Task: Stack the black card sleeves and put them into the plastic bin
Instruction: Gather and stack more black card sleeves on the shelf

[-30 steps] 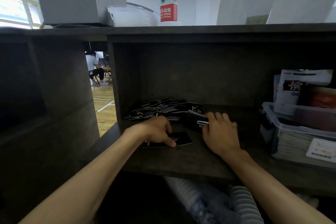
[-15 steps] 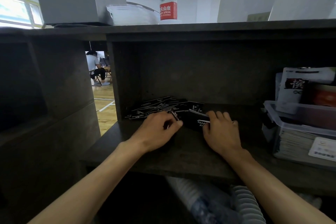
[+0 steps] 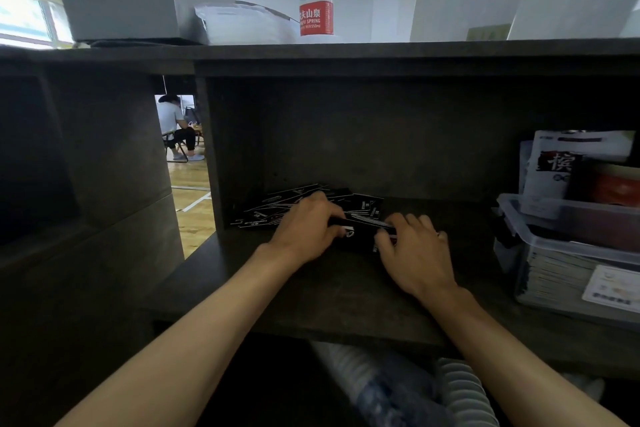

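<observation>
Left hand (image 3: 306,230) and right hand (image 3: 414,246) gripping a small stack of black card sleeves (image 3: 360,230) between them, resting on the dark wooden shelf (image 3: 329,295), clear plastic bin (image 3: 568,243) sitting at the shelf's right edge

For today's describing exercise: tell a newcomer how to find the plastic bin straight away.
Start at the dark wooden shelf where both hands work. Follow it to its right end, past the right hand. There stands the plastic bin: the only clear, lidless box, with packets stacked inside and a white packet standing up at the back, unlike the loose black sleeves lying flat at the left.
</observation>
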Action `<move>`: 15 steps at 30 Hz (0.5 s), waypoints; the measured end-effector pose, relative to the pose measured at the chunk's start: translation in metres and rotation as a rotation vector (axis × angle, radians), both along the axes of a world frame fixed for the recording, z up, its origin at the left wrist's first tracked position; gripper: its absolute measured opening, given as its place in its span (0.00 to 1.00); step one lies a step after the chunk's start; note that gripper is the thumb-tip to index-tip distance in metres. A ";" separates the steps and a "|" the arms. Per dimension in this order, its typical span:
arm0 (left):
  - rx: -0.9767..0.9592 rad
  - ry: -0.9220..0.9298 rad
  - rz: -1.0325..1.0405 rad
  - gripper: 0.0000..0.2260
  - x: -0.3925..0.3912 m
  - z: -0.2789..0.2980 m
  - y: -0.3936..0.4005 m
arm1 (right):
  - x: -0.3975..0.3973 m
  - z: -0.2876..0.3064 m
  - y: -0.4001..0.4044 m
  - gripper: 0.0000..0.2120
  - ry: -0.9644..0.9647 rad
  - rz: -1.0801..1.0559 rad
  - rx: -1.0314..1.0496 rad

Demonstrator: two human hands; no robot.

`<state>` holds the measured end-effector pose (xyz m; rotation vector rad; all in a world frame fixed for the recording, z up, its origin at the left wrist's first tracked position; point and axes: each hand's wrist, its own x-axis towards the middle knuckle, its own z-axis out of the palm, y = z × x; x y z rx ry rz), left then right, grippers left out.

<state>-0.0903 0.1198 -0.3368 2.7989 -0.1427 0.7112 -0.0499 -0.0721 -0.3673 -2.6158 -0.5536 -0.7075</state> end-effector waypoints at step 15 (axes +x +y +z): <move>-0.412 -0.039 -0.155 0.26 0.012 -0.031 -0.032 | -0.003 0.004 0.002 0.22 -0.046 -0.019 -0.289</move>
